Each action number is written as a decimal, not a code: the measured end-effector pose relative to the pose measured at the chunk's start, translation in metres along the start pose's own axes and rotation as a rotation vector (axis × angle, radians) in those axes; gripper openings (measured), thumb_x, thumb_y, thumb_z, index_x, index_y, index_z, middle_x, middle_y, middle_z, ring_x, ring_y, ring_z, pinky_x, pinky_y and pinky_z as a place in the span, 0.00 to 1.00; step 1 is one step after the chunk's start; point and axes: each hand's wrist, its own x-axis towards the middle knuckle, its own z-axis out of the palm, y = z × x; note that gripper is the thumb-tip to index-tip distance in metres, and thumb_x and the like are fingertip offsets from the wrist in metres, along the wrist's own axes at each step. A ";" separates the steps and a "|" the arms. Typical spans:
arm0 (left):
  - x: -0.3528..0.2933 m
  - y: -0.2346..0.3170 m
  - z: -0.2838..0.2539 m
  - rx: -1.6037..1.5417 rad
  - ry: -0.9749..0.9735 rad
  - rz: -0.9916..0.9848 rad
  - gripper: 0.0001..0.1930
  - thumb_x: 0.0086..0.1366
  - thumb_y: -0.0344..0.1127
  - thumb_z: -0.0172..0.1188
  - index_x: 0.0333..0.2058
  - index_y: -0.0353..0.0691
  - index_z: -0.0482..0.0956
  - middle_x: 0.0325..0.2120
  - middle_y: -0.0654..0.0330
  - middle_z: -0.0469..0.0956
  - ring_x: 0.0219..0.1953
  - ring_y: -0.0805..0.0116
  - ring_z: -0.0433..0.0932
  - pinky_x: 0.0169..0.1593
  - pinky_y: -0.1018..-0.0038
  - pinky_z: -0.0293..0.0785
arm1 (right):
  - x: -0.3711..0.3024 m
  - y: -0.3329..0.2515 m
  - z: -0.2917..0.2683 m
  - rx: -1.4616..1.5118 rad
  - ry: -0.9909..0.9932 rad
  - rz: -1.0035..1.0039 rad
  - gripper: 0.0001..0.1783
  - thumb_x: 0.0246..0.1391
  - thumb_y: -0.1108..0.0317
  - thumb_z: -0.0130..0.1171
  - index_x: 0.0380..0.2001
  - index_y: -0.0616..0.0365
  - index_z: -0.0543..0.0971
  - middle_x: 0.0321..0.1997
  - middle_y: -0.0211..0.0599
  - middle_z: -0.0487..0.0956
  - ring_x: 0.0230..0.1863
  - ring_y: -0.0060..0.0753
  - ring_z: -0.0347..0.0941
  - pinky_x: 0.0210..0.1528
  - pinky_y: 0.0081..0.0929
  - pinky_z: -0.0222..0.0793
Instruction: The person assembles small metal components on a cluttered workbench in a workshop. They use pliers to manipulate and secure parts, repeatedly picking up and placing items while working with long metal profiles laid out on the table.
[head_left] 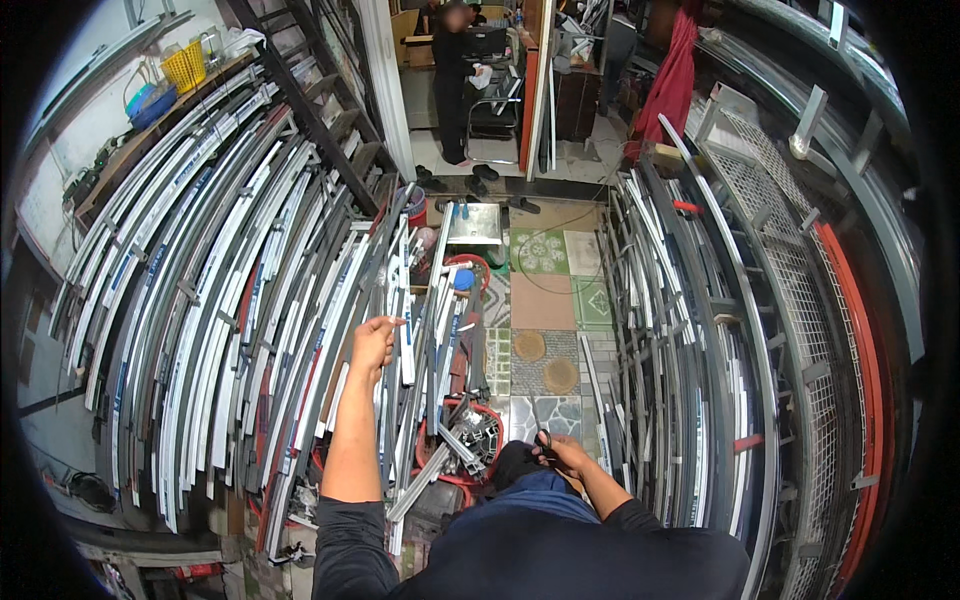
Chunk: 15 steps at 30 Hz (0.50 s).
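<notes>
My left hand (374, 346) is raised over the long metal profiles at mid-left, its fingers closed in a pinch. What they hold, if anything, is too small to make out. Just right of its fingertips stands a white profile with blue film (407, 352); I cannot tell whether they touch. Low by my lap, my right hand (568, 456) is closed around a small black tool (544, 440), whose exact kind is unclear. Between my arms, a red basket (421, 452) holds short metal offcuts and brackets.
Dense racks of long profiles (215, 330) line the left side, with more profiles (665, 330) at right beside a wire-mesh rack (800, 250). A patterned tile floor (543, 300) runs between. A dark ladder (325, 95) leans at the back left. In the doorway stands a person (453, 85).
</notes>
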 end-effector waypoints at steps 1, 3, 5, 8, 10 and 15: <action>0.000 -0.005 0.001 -0.024 -0.021 -0.004 0.12 0.81 0.41 0.64 0.46 0.41 0.91 0.19 0.75 0.66 0.15 0.84 0.55 0.18 0.78 0.48 | 0.000 -0.006 0.003 -0.018 -0.008 -0.013 0.30 0.69 0.42 0.73 0.52 0.61 0.85 0.44 0.37 0.90 0.35 0.25 0.81 0.39 0.25 0.80; 0.004 -0.016 0.006 0.005 -0.009 -0.037 0.13 0.81 0.42 0.64 0.46 0.40 0.91 0.18 0.75 0.66 0.14 0.84 0.55 0.17 0.77 0.48 | 0.000 -0.019 0.007 -0.052 0.025 0.001 0.29 0.70 0.42 0.73 0.52 0.60 0.86 0.43 0.37 0.90 0.35 0.24 0.81 0.40 0.24 0.79; 0.013 -0.026 0.007 0.082 0.046 -0.066 0.13 0.82 0.42 0.64 0.46 0.39 0.91 0.18 0.75 0.67 0.14 0.84 0.56 0.17 0.77 0.48 | 0.012 -0.035 0.009 -0.067 -0.071 -0.062 0.30 0.67 0.39 0.74 0.51 0.57 0.87 0.43 0.35 0.89 0.35 0.24 0.81 0.41 0.25 0.79; 0.025 -0.037 0.011 0.179 0.071 -0.003 0.12 0.79 0.41 0.67 0.45 0.39 0.92 0.18 0.74 0.68 0.16 0.81 0.58 0.20 0.74 0.50 | 0.048 -0.067 0.009 -0.071 -0.191 -0.112 0.33 0.66 0.34 0.72 0.51 0.55 0.88 0.36 0.29 0.85 0.32 0.25 0.76 0.36 0.27 0.73; 0.024 -0.050 0.016 0.244 0.115 0.004 0.14 0.78 0.42 0.69 0.45 0.36 0.93 0.18 0.72 0.71 0.20 0.80 0.61 0.24 0.71 0.55 | 0.058 -0.058 0.010 -0.142 -0.215 0.055 0.33 0.67 0.33 0.71 0.50 0.55 0.88 0.34 0.27 0.84 0.31 0.25 0.75 0.34 0.28 0.71; 0.035 -0.042 0.058 0.332 0.223 0.051 0.13 0.79 0.39 0.67 0.42 0.36 0.93 0.20 0.72 0.74 0.24 0.80 0.65 0.29 0.73 0.59 | 0.172 -0.167 -0.003 -0.182 -0.406 0.140 0.31 0.67 0.33 0.72 0.45 0.54 0.88 0.38 0.27 0.86 0.31 0.19 0.76 0.37 0.23 0.76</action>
